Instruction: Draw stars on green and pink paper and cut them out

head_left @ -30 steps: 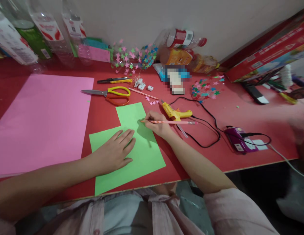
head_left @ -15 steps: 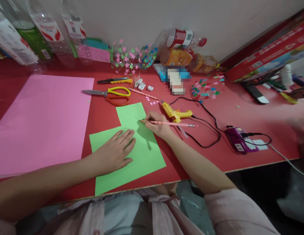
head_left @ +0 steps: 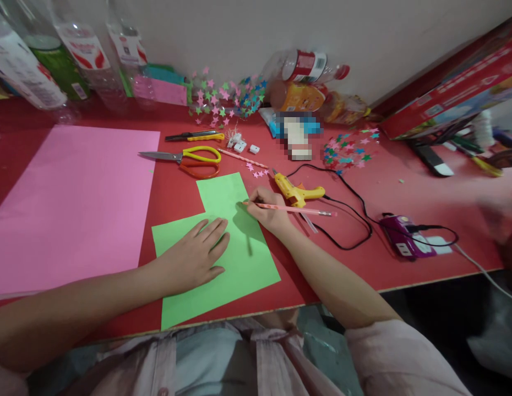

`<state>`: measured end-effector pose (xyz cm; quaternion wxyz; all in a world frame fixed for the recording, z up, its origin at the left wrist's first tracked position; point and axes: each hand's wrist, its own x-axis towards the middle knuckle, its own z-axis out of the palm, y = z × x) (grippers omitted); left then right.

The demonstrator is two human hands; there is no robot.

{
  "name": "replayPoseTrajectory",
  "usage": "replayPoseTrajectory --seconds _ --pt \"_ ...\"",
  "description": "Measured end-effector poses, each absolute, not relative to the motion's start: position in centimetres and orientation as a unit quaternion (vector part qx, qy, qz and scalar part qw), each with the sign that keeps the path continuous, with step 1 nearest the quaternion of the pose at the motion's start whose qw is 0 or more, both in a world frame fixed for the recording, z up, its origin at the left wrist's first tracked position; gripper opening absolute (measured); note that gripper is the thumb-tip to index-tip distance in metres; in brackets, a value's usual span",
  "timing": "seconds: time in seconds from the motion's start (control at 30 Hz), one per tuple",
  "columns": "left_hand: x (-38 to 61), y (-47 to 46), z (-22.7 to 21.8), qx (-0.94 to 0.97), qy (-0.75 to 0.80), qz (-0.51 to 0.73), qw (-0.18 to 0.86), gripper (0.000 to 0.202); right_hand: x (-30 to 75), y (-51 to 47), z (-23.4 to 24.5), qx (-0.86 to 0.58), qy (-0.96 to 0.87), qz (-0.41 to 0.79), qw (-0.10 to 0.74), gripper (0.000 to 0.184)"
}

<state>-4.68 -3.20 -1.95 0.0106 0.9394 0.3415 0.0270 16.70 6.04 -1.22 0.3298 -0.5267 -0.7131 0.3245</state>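
We have the pink pencil [head_left: 297,209] in our right hand [head_left: 270,212], its shaft pinched between thumb and fingers close to the tip. Its long axis runs nearly side to side: the tip points left, the eraser end out to our right, a little nearer our body. The tip sits at the green paper [head_left: 235,258], just inside its slanting right edge on the far, narrower part — whether it touches, we cannot tell.

Our left hand [head_left: 198,253] lies palm down on the wider near part of that paper, fingers loosely spread and holding nothing. Its fingertips reach toward the tip from the left and nearer our body, with a strip of bare green between. The right hand is nearer the paper's right edge — just beyond it on the table [head_left: 181,198] lies the yellow glue gun [head_left: 295,192].
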Motion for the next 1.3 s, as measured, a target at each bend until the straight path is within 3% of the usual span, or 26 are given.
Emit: replayPoseTrajectory --seconds 1.3 --pt "-4.69 -3.2 -2.12 0.941 0.337 0.035 0.001 0.063 16.96 6.08 -1.29 -0.507 -0.739 0.327 0.301 0.006"
